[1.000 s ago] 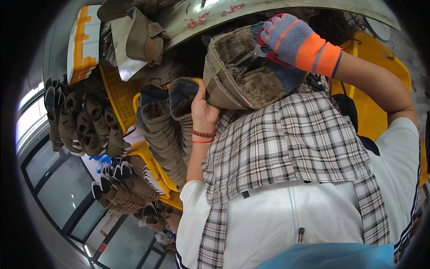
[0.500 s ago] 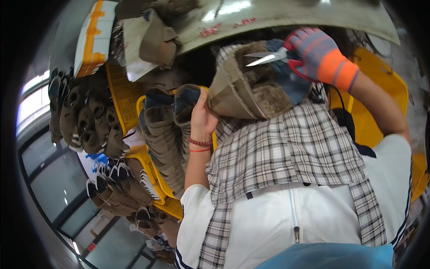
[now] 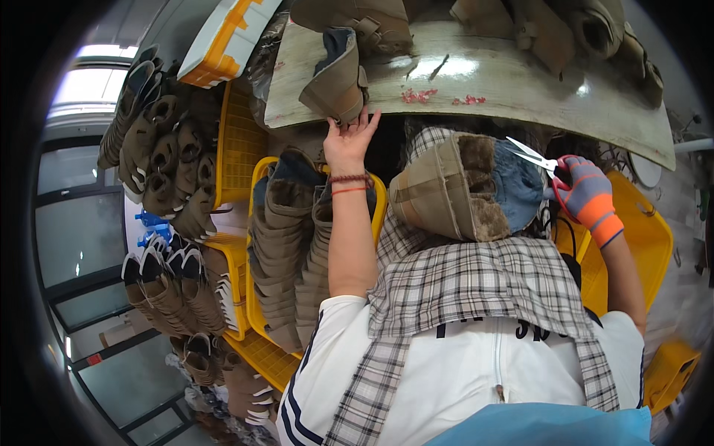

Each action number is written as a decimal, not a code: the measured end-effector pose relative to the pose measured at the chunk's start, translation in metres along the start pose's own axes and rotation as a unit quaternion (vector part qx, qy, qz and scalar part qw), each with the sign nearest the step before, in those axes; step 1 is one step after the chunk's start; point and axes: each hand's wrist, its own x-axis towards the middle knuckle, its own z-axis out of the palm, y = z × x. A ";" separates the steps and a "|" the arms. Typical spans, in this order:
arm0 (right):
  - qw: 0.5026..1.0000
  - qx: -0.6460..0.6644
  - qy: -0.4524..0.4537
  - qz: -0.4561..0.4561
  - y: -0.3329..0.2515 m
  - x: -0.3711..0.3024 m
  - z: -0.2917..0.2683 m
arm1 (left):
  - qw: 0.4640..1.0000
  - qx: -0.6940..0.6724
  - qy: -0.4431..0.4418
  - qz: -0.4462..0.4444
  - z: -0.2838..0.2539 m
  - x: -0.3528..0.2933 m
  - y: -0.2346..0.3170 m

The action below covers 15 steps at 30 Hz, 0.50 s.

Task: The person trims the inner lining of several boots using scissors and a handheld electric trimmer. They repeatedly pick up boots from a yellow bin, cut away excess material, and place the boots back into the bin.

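My left hand (image 3: 349,145) reaches up to the table edge, palm upward and fingers spread, its fingertips at the lower end of a brown boot upper (image 3: 331,83) with a dark blue lining. In my right hand (image 3: 591,195), which wears a grey and orange glove, is a pair of scissors (image 3: 532,157) with red handles, blades apart and pointing left. Across my lap, on the plaid apron (image 3: 461,279), lies a fur-lined boot upper (image 3: 437,189), its opening and blue lining turned toward the scissors. Neither hand grips this one.
Several more uppers (image 3: 547,33) lie on the pale worktable (image 3: 476,89). Left of me a yellow crate (image 3: 256,297) holds stacked uppers (image 3: 282,253). Beyond it stand hanging uppers (image 3: 163,152) and a white box with orange tape (image 3: 227,41). A yellow basket (image 3: 632,238) is at right.
My left hand has let go of the upper on my lap and moved up to the one on the table. The scissors have moved right, out of the lap upper's opening. The view has shifted.
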 end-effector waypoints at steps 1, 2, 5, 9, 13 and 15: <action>1.000 -0.002 0.008 0.006 0.004 -0.002 -0.003 | 0.999 0.016 -0.037 0.021 0.008 -0.014 -0.008; 1.000 -0.002 0.016 0.015 0.005 -0.004 -0.008 | 0.996 0.032 -0.076 0.034 0.013 -0.027 -0.010; 0.997 0.025 0.073 -0.021 -0.003 -0.001 -0.026 | 0.986 0.062 -0.118 0.099 0.008 -0.072 0.006; 0.987 0.070 0.101 -0.104 -0.029 0.014 -0.051 | 0.967 0.179 -0.079 0.161 -0.006 -0.125 0.035; 0.963 0.005 0.123 -0.238 -0.083 0.040 -0.075 | 0.956 0.234 -0.085 0.155 -0.015 -0.167 0.046; 0.947 -0.001 0.130 -0.293 -0.103 0.052 -0.073 | 0.958 0.237 -0.082 0.141 -0.019 -0.183 0.050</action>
